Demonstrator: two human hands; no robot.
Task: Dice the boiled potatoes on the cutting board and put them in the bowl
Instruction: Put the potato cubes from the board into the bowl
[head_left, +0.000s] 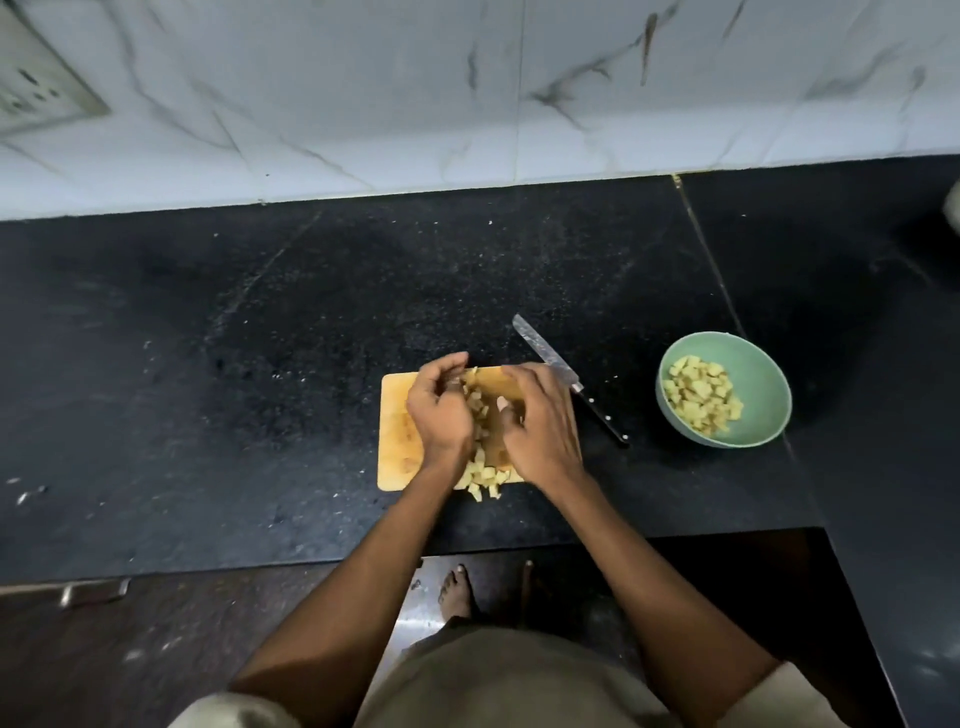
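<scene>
The left hand (439, 415) and right hand (540, 426) are cupping a heap of diced potatoes (480, 441) between them on the cutting board (397, 431), curled fingers (519, 379) gathering the pieces; a few cubes are spilling off the near edge; the knife (563, 376) is lying on the black table (260, 338) just right of the right fingers; further right the green bowl (763, 374) is holding more dice.
</scene>
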